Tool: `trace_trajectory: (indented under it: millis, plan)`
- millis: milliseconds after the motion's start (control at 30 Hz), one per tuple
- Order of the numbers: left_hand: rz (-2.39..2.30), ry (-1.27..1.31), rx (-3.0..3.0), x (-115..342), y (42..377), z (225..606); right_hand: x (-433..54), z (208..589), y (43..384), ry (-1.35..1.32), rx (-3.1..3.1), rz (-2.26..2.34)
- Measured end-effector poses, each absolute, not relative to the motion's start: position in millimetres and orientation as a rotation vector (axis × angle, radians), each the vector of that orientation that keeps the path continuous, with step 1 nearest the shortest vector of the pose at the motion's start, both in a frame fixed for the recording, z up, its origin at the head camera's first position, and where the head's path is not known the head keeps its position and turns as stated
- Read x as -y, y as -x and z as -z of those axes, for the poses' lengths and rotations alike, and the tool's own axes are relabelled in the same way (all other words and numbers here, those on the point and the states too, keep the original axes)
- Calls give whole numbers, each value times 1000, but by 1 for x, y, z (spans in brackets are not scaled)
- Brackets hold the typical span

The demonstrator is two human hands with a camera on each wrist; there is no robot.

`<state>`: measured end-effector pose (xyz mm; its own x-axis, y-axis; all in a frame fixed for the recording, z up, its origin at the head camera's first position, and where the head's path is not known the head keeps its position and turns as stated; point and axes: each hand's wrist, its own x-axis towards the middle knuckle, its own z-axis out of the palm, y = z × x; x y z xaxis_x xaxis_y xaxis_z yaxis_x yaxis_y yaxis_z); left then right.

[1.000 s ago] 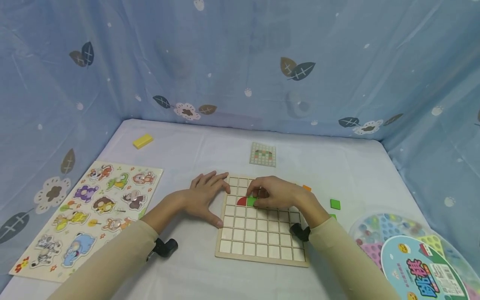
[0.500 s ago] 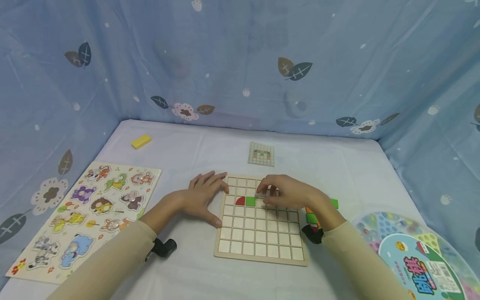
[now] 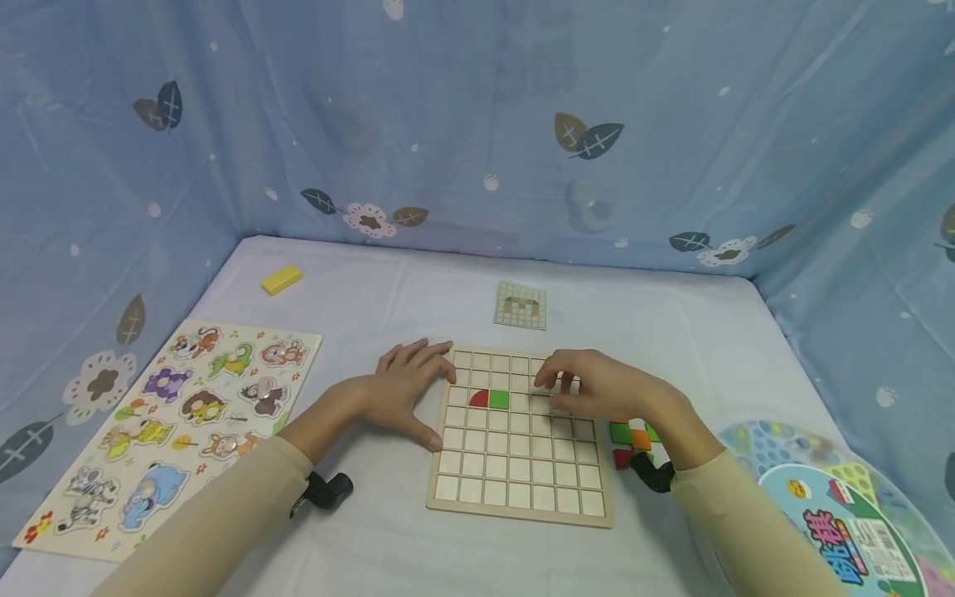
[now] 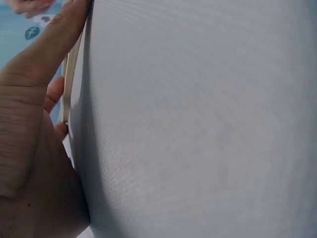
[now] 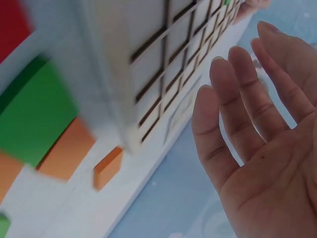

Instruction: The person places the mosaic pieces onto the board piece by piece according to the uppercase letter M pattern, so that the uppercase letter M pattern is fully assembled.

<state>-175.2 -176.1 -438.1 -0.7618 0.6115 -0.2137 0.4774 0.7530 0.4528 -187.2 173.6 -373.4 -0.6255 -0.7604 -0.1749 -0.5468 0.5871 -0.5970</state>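
A wooden grid board (image 3: 515,448) lies flat on the white table. In its cells sit a red quarter-round piece (image 3: 480,399) and, right beside it, a green square piece (image 3: 499,400). My left hand (image 3: 406,396) rests along the board's left edge, fingers spread, with thumb and fingertips right at the rim. Over the board's upper right part hovers my right hand (image 3: 597,383), its fingers loosely bent and nothing between them. The right wrist view shows that palm and its relaxed fingers (image 5: 235,106) beside the grid. In the left wrist view, the thumb (image 4: 54,44) lies near the board's edge.
Red, green and orange pieces (image 3: 640,438) lie right of the board, partly under my right forearm. A small pattern card (image 3: 520,306) is behind the board. An animal puzzle (image 3: 186,431) and yellow block (image 3: 282,279) lie left; a round board-game package (image 3: 828,506) is at right.
My right hand has left the green square piece and moved right across the board, uncovering more cells. The loose pieces at right show differently as the forearm shifts. My left hand stays put.
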Motion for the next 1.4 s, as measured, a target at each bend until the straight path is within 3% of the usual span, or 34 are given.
trace_trajectory:
  millis: [767,1400]
  plan:
    - [-530,-833,-2596,176,174,434,-240,384,187,912,-2445,802]
    - [-524,-815,-2593,175,174,434,-255,393,203,827,-2570,772]
